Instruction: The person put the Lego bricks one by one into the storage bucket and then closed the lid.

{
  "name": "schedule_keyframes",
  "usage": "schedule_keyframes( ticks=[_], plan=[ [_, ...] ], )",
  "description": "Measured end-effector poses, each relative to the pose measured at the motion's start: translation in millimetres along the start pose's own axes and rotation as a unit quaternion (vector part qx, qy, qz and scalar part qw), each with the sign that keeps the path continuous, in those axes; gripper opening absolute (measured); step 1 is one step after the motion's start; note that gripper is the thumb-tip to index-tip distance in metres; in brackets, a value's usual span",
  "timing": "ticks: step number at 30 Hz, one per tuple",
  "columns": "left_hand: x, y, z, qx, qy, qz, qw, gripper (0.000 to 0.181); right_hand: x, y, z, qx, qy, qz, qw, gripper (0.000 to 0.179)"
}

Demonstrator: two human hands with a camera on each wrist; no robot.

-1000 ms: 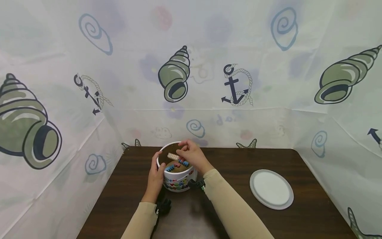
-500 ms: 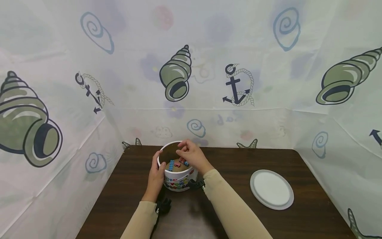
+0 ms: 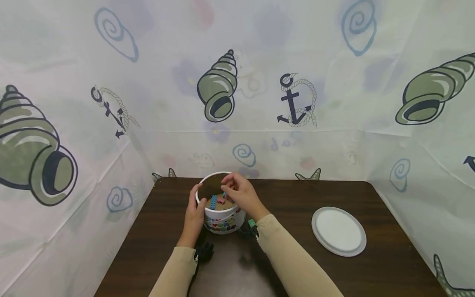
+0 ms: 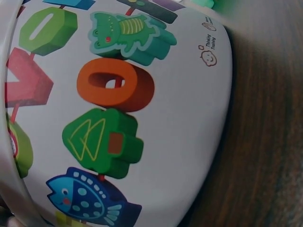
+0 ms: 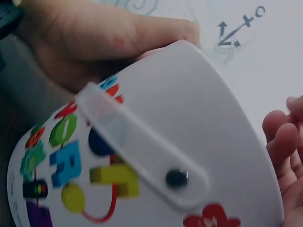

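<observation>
A white bucket (image 3: 219, 218) printed with colourful letters and animals stands on the table. My left hand (image 3: 193, 214) grips its left side, thumb at the near rim and fingers round the outside. Over the opening, my right hand (image 3: 243, 196) has its fingers bent down inside the rim. In the right wrist view its curled fingertips (image 5: 284, 135) show beyond the rim. Small bits of blue and red lie right under them; I cannot tell if they pinch one. Inside lie a blue studded brick (image 3: 213, 202) and a pinkish-red piece (image 3: 221, 200).
A round white lid (image 3: 338, 231) lies on the dark wooden table (image 3: 289, 247) to the right. Behind and at both sides hangs a white sheet (image 3: 259, 103) with shells and anchors. The bucket's clear handle strap (image 5: 142, 146) lies against its outside.
One second ago a cream studded strip stuck out by my right fingertips; it is out of sight. The blue brick inside has turned and now lies lengthwise. My left hand keeps its hold.
</observation>
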State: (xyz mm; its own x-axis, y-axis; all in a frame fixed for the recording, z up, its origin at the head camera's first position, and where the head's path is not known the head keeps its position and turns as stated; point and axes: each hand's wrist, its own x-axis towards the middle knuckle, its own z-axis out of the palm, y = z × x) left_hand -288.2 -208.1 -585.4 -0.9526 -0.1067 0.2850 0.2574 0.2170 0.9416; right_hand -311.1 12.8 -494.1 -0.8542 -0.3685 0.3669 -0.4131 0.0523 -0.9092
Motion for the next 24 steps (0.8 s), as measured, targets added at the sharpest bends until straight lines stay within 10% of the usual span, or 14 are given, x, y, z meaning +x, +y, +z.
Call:
schedule_keyframes(
  ticks=[13, 24],
  plan=[
    [-0.4, -3.8, 0.5, -0.012, 0.0, 0.014, 0.9998, 0.055, -45.8, 5.5, -37.5, -0.001, 0.029, 0.002, 0.9996, 0.017],
    [-2.2, -1.7, 1.8, -0.012, 0.002, 0.009, 0.9999, 0.056, -84.9, 26.9, -67.9, -0.095, 0.042, 0.079, 0.9915, 0.013]
  ],
)
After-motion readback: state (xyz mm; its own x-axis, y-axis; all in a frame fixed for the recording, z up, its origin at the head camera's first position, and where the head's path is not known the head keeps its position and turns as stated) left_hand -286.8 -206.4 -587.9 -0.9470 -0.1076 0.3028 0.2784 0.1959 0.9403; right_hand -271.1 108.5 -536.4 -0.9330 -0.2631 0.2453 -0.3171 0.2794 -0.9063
